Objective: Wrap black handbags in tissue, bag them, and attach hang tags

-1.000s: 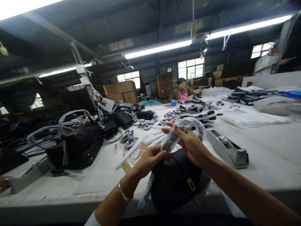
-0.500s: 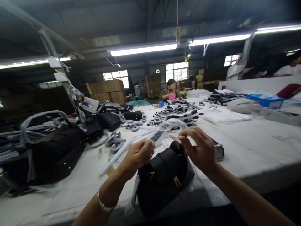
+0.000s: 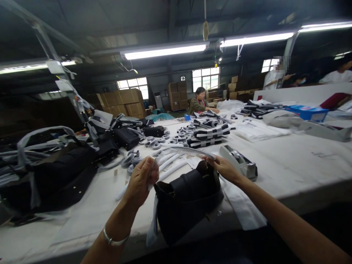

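Note:
A black handbag (image 3: 189, 200) with a flap sits tilted at the near edge of the table, between my hands. My right hand (image 3: 227, 169) is closed in a pinch at the bag's far right corner, on the end of a pale, film-wrapped strap (image 3: 192, 149) that arches above the bag. My left hand (image 3: 142, 178), with a bangle on its wrist, is raised beside the bag's left end. Its fingers are closed on a whitish piece of wrapping, mostly hidden in the fist. White sheet material hangs under both sides of the bag.
Black bags (image 3: 60, 168) are heaped on the left. Coiled wrapped straps (image 3: 133, 158) and banded strap bundles (image 3: 210, 135) lie beyond the bag. A grey tape dispenser (image 3: 239, 161) stands right of it. A co-worker (image 3: 200, 101) is across the table, near a blue box (image 3: 308, 113) farther right.
My left hand has moved left and up, away from the strap. My right hand has lowered onto the strap end. The bag has tipped, hiding its front clasp. The co-worker now reaches sideways.

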Tool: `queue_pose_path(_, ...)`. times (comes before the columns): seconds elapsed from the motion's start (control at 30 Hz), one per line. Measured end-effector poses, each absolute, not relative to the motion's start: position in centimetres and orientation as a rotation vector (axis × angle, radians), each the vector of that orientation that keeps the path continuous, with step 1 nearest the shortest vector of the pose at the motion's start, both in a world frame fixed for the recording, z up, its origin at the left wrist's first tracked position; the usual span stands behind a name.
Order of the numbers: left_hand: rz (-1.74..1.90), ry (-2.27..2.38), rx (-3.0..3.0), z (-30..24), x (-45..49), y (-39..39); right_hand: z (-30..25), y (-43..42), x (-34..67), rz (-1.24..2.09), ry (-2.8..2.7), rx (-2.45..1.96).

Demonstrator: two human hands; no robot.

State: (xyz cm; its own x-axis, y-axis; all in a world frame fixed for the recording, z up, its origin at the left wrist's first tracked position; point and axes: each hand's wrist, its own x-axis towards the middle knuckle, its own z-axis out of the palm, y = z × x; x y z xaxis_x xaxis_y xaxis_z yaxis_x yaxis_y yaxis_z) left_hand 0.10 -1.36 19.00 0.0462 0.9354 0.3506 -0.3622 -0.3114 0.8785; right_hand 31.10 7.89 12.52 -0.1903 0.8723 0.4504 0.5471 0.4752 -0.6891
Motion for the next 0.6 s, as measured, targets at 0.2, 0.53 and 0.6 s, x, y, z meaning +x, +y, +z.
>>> queue_pose_path(0.2,1.466,0.854,1.499,17.7,-0.8,-1.8,13.0,5.9,31.2,0.786,-1.770,-1.206)
queue_pose_path(0.53,1.263,1.441,1.565,4.4,-1.5,-6.6,6.9,6.1,33.0,0.919,-1.891,-1.133)
queue_pose_path(0.6,1.285,1.496,1.467,3.8,-1.0,-6.3,6.8,6.7,32.0,0.779,-1.927,-1.233)
